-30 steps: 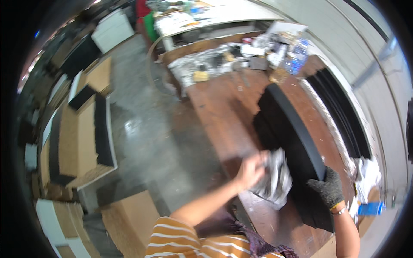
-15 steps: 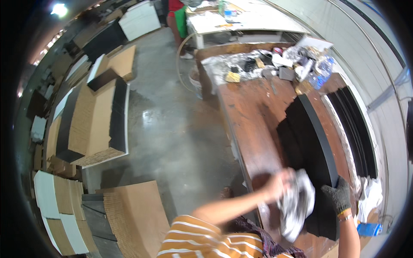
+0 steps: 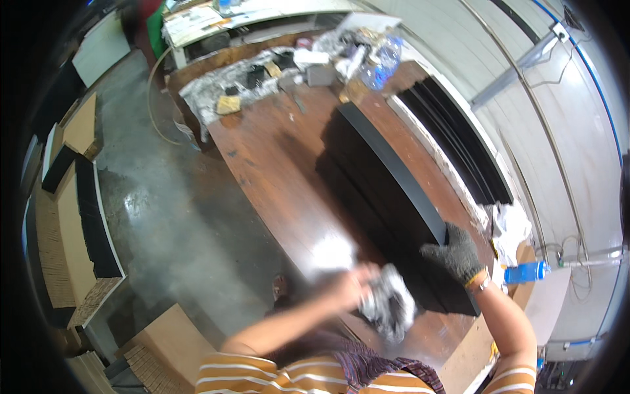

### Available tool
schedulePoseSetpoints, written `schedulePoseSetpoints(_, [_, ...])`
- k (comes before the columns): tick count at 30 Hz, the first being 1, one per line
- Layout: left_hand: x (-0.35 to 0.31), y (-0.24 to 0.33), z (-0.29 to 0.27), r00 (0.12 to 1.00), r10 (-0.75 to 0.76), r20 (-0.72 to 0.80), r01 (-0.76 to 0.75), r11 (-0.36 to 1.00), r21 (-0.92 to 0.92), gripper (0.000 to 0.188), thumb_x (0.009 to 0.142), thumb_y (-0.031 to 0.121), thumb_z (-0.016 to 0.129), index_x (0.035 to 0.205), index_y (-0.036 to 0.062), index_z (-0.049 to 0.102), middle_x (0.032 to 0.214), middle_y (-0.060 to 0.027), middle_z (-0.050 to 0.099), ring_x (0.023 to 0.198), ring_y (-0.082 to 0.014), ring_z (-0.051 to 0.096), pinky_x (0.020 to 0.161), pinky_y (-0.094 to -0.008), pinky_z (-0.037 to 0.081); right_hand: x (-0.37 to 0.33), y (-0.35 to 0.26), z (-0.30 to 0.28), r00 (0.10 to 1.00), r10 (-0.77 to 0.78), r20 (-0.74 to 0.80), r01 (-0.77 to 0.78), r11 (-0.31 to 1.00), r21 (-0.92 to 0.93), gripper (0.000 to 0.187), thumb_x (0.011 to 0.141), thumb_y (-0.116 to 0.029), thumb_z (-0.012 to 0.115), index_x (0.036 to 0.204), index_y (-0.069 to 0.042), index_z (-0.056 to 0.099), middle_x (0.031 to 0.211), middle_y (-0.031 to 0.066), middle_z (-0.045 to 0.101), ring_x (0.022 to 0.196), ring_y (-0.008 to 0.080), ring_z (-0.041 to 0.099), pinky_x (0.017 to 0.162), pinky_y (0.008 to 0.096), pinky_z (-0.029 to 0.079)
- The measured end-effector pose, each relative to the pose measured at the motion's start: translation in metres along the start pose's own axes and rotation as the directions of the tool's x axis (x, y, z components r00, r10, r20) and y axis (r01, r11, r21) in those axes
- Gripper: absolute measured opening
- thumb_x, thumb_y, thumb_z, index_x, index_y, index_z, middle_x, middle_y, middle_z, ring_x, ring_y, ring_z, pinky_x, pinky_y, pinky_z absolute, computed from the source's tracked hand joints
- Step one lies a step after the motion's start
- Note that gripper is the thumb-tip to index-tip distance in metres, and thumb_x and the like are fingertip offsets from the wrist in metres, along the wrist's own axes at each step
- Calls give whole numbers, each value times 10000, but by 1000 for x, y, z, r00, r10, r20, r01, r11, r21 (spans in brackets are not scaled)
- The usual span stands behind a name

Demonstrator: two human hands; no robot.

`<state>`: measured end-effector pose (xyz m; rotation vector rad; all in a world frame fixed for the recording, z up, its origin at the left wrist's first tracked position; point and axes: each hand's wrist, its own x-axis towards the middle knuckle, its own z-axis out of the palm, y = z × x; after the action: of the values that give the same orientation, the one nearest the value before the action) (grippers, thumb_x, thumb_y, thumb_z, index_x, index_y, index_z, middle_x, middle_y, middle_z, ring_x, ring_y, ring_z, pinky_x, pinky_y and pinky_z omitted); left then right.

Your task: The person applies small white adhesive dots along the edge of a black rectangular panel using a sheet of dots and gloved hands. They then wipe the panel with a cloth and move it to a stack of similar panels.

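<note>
My bare left hand (image 3: 354,285) is closed on a crumpled grey-and-white rag (image 3: 392,307), both blurred by motion. The rag hangs over the near end of the brown tabletop (image 3: 289,190), beside a group of long black boards (image 3: 387,197). My right hand (image 3: 459,256), in a dark grey knit glove with a yellow cuff, grips the top edge of the black boards near their close end. Its thumb lies on the side facing my left hand; the far fingers are partly hidden.
More black strips (image 3: 459,144) lie along the wall side. At the far end sit plastic bottles (image 3: 384,65), a yellow sponge (image 3: 228,104) and scraps on crumpled sheeting. A blue bottle (image 3: 525,272) lies at right. Stacked brown panels (image 3: 72,243) stand left; a person (image 3: 147,26) is at the back.
The view has swung to the right, so the table sits further left in it. The rag is still in my left hand, and my right hand stays at the boards' edge.
</note>
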<state>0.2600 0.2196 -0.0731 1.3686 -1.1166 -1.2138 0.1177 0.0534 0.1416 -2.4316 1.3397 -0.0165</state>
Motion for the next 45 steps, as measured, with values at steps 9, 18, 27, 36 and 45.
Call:
schedulePoseSetpoints(9, [131,108,-78,520,314,-794,-423,903,80,303,914,84,670,1182,-10,566,1096,-151,653,986,-277,637,905,-414,519,2,30,9,983,-183,-30,182,983,-33,432,1027,-428,493,1214,-79,665,1132,224,679,1085,436,603,939,489,471])
schedulePoseSetpoints(18, [-29,0,119,970,4,-242,-163,749,-642,405,771,-11,697,1173,18,664,1127,-102,714,1033,-245,689,951,-377,545,6,42,12,957,-288,-36,290,952,100,425,1031,-394,458,1217,-71,662,1151,243,674,1094,448,606,981,479,463])
schedulePoseSetpoints(27, [-18,11,253,763,595,251,-641,648,411,113,789,86,617,843,90,717,786,-157,645,845,-337,645,742,-480,492,18,44,18,974,-213,-72,218,974,60,706,1005,-617,447,1071,32,716,1152,270,680,1115,456,605,983,478,450])
schedulePoseSetpoints(36, [-4,43,175,609,451,-653,-565,824,42,286,786,-103,614,1043,22,619,1041,-75,624,883,-188,638,767,-319,539,24,42,18,916,-399,-26,388,902,-189,734,1006,-629,431,1123,42,705,1171,277,683,1130,443,623,1001,479,455])
schedulePoseSetpoints(45, [-68,16,238,889,458,2,-457,887,69,262,740,-24,604,981,24,693,904,-175,652,842,-353,653,769,-437,539,17,37,15,980,-177,-87,179,984,12,753,995,-643,433,1143,41,710,1207,275,676,1186,435,611,1046,456,436])
